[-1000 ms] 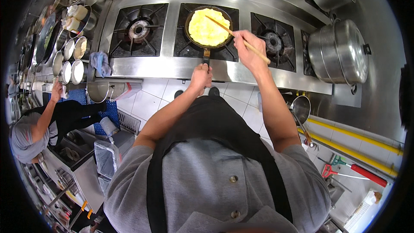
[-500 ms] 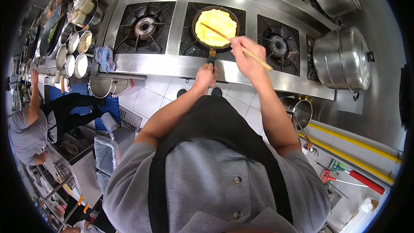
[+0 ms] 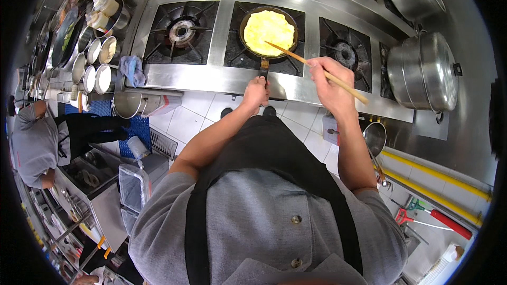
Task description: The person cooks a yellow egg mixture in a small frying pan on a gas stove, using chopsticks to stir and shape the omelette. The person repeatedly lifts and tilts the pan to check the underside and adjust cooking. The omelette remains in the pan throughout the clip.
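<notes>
A round yellow omelette [image 3: 268,27] covers most of a dark frying pan [image 3: 296,37] on the middle burner. My left hand [image 3: 255,93] is closed around the pan's handle [image 3: 263,66], at the stove's front edge. Held in my right hand [image 3: 335,84] are long wooden chopsticks [image 3: 291,54]; whether it is one stick or two pressed together I cannot tell. Their thin tip meets the omelette near its lower middle, and the thick end sticks out to the right of my hand. The undersides of both hands are hidden.
Gas burners flank the pan, one left [image 3: 181,31] and one right [image 3: 346,53]. A large lidded pot [image 3: 422,74] stands at right. A blue cloth [image 3: 132,70] lies by the left burner, near several metal bowls [image 3: 103,78]. Another person [image 3: 37,142] works at far left.
My right hand has moved right, drawing the chopsticks' tip from the omelette's upper left toward its lower middle. My left hand stays on the pan handle.
</notes>
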The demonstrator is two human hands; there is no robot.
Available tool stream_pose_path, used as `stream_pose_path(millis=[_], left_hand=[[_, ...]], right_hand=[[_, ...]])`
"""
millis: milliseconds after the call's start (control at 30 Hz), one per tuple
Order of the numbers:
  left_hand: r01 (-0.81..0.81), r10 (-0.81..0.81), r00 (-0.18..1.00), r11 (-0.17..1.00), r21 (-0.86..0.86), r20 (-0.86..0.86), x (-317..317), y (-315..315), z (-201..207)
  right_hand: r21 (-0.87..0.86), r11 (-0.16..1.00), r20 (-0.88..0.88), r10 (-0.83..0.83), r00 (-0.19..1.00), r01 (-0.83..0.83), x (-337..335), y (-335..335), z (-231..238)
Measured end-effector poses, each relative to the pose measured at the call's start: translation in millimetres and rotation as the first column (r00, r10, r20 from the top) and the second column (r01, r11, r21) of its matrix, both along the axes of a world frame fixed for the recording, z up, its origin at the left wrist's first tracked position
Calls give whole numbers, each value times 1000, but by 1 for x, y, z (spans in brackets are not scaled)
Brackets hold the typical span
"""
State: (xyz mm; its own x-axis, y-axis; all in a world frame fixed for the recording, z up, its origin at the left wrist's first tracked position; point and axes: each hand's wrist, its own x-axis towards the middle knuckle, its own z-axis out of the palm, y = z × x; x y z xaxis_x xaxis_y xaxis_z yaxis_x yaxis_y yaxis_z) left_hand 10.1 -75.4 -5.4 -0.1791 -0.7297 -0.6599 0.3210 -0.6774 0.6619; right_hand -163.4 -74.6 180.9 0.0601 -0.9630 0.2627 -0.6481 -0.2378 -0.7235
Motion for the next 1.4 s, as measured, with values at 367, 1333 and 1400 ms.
stream_pose_path(millis=[367, 1333, 1400], left_hand=[[6, -7, 996, 1000, -7, -85, -1, -1, -11], [-6, 7, 998, 1000, 20, -63, 3, 0, -9], [7, -6, 995, 1000, 4, -98, 2, 1, -15]], right_hand=[[-82, 994, -130, 57, 990, -68, -15, -1, -1], [-161, 987, -58, -26, 998, 17, 11, -36, -6], [-192, 981, 17, 11, 1000, -7, 13, -42, -23]])
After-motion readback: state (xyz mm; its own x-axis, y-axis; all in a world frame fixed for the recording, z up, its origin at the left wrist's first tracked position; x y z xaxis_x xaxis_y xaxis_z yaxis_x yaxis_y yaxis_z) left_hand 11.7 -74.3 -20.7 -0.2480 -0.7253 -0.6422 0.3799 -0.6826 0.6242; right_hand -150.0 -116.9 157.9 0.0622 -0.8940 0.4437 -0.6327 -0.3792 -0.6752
